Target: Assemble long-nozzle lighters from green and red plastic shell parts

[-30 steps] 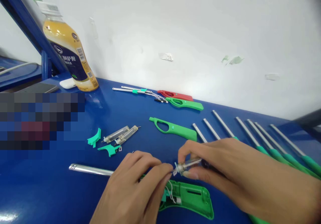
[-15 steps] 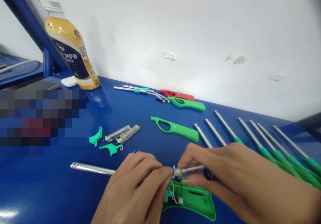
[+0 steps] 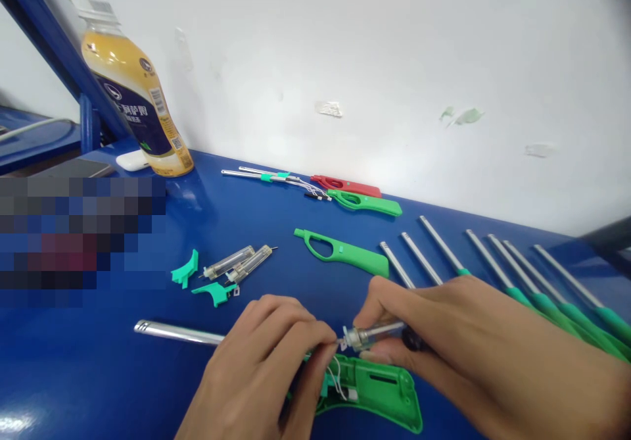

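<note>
Directions run from the clear cylinder (image 3: 363, 337), which lies tilted slightly in the right hand (image 3: 419, 341), gripped between thumb and fingers, its nozzle end at 9 o'clock. The left hand (image 3: 266, 361) meets it there, thumb and fingertips drawn narrowly together near the nozzle; what they pinch, if anything, is hidden. At 6 o'clock an upturned green shell (image 3: 384, 387) lies on the counter (image 3: 89, 361), white wires (image 3: 336, 377) inside. A metal tube (image 3: 177, 331) shows at 9 o'clock, partly behind the left hand. At 10 o'clock rest 2 more cylinders (image 3: 251, 266) beside 2 teal triggers (image 3: 215, 292); at 12 o'clock, another green handle (image 3: 359, 262); at 2 o'clock, 7 tube-tipped lighter bodies (image 3: 547, 308).
</note>
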A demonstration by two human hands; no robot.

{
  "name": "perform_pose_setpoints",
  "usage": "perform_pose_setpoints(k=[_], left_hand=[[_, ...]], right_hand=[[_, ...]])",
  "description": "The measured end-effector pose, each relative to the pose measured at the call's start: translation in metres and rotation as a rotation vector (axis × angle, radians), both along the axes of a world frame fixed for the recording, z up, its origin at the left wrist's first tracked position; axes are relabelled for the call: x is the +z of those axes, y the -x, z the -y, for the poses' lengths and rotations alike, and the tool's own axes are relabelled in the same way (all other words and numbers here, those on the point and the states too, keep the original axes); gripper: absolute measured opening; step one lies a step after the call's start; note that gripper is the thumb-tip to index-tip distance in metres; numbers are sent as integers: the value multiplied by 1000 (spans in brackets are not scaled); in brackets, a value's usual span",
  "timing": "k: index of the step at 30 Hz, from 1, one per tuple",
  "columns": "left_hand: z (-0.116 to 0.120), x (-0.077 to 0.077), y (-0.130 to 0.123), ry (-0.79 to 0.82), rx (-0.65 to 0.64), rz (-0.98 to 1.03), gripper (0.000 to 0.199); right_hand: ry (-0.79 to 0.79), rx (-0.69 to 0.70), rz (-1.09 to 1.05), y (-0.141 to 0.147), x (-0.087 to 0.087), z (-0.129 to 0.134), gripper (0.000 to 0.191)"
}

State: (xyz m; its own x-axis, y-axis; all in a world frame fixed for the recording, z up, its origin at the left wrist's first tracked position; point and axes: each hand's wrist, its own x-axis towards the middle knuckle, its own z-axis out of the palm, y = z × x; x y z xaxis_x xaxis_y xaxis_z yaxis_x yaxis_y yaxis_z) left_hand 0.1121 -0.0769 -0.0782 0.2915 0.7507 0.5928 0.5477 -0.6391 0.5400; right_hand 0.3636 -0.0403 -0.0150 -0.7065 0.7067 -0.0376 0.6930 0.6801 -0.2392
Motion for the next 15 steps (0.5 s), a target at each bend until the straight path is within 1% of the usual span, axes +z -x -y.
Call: perform_pose_setpoints(k=[2,8,10,15], left_hand=[[-1,1,-1,2,-7,1,25],[0,2,-4,-31,33,29,24],[1,1,-5,-41,38,26,24],[1,-1,-4,-60,38,-19,22]], right_hand=[[117,12,-14,-2,-1,-2,21],[193,3,3,-7,-4,-5,20],[203,18,19,-7,-4,-4,20],[158,41,83,-6,-2,-1,21]])
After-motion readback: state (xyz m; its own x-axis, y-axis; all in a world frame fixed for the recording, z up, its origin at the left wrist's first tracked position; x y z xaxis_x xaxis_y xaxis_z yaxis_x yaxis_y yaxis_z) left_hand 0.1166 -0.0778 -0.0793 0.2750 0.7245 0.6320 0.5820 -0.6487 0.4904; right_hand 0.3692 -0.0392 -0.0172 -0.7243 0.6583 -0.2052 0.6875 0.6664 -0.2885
